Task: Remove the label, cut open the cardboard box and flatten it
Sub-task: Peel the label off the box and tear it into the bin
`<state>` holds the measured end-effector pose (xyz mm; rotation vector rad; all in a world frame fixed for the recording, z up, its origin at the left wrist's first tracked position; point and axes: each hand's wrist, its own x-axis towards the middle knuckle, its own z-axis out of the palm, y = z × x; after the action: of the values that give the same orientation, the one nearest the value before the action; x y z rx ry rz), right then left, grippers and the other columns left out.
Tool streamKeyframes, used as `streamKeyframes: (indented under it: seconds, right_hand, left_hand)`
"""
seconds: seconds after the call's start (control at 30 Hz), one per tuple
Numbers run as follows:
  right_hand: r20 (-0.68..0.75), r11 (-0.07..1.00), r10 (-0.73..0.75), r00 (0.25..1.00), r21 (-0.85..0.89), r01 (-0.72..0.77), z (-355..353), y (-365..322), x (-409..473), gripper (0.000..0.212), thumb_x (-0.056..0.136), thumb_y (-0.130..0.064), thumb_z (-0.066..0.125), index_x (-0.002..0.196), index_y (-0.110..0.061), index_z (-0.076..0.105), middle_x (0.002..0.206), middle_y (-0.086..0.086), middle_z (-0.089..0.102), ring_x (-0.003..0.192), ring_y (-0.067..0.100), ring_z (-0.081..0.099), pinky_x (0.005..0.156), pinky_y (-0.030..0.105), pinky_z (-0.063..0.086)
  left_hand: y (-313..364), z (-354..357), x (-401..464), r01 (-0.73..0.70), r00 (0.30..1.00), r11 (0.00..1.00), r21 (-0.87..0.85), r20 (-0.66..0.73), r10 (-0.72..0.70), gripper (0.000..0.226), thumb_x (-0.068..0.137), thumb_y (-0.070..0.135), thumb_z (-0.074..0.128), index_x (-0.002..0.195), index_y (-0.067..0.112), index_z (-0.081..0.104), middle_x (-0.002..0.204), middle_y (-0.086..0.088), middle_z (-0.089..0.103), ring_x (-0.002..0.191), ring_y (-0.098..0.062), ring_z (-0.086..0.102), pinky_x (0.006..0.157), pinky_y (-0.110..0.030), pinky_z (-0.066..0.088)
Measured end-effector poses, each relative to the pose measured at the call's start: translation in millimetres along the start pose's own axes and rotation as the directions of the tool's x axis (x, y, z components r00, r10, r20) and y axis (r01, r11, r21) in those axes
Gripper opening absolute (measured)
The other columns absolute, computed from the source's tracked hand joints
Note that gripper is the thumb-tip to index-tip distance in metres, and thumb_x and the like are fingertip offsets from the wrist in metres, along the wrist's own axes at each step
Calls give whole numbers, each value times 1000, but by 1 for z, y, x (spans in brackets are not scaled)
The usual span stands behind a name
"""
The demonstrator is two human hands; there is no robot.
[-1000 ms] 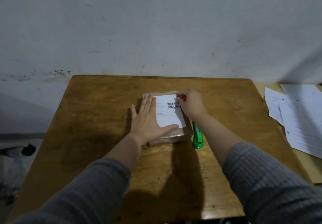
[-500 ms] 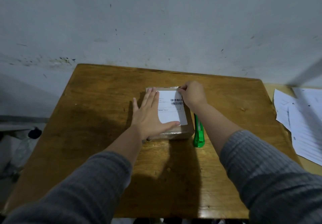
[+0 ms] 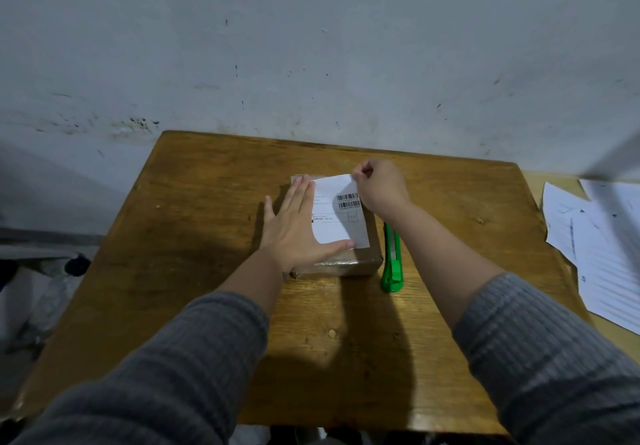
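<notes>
On the wooden table [image 3: 194,271], the left hand [image 3: 298,226], fingers flat, is pinning the cardboard box [image 3: 360,261]. The right hand [image 3: 381,188] is pinching the shipping label [image 3: 341,226]'s far right corner; the rest is lying toward the person.

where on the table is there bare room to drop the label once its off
Bare wood lies left of the left hand out to the table edge, and behind the box toward the wall. Right of the box is crowded: green cutter, right hand, papers.

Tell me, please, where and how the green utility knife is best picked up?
Grip the green utility knife by its long flanks near the middle, reaching from above on its right. It lies flat beside the box, which crowds its left flank; the right hand is nearest.
</notes>
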<state>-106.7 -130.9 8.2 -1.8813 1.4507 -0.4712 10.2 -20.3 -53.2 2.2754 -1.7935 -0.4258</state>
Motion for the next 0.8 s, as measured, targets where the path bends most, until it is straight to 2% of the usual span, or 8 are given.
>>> streamKeyframes:
  seconds: [0.2,0.3,0.4,0.47,0.53,0.6,0.7,0.8]
  right_hand:
    - [37,997,-80,996,-6,80,-6,-2,-6,9,94,-17,52,99,-22,57,70,-6,54,61,11,52,46,20,34]
    - [93,986,-106,990,-120,117,0,4,-5,15,88,-23,63,102,-17,67,83,-1,61,80,16,58,62,23,41]
    - [64,980,-91,994,-170,101,9,11,-4,24,81,-25,70,105,-20,69,96,6,65,102,27,57,78,35,50]
    - [50,986,-69,996,-146,75,13,12,-3,17,80,-25,71,97,-21,71,100,8,67,99,26,59,74,35,52]
    - [48,988,-50,998,-144,57,14,10,-3,5,82,-26,70,85,-22,70,99,6,69,89,20,61,67,31,50]
    - [7,976,-42,999,-213,42,14,9,-3,7,83,-35,67,82,-29,69,102,4,67,96,21,57,74,33,46]
    - [-53,928,-79,996,-369,54,6,7,-8,18,86,-42,61,94,-29,72,113,-1,55,115,25,40,90,38,34]
    - [-33,942,-50,998,-335,36,0,4,-12,17,88,-37,59,91,-27,72,109,-2,64,113,24,49,93,38,33]
  left_hand:
    - [3,-4,-3,8,1000,999,32,5,-8,131,58,96,33,152,15,-9,160,3,-16,145,-9,-18,116,-59,-4]
    - [4,-6,-8,32,999,997,76,-1,-32,126,62,94,30,152,13,-6,161,0,-13,146,-11,-18,116,-58,-5]
    - [3,-5,-19,40,999,995,97,23,-42,124,64,93,28,152,13,-7,161,-2,-14,146,-12,-18,116,-56,-7]
    - [2,-3,-25,41,999,994,104,30,-45,125,63,94,24,152,13,-9,161,-1,-14,145,-13,-19,116,-56,-7]
    - [-1,-1,-27,36,999,993,111,25,-39,126,61,95,20,152,13,-10,161,0,-14,145,-12,-19,116,-57,-7]
    - [-2,1,-27,32,999,994,108,11,-33,126,59,96,17,152,14,-10,161,1,-13,145,-13,-19,116,-57,-8]
    - [-3,3,-27,31,1000,994,101,-4,-31,126,60,96,16,152,15,-10,161,0,-13,146,-13,-18,115,-56,-11]
    - [-2,2,-28,30,1000,995,91,-10,-29,124,62,95,19,151,14,-11,161,0,-13,145,-14,-19,115,-56,-12]
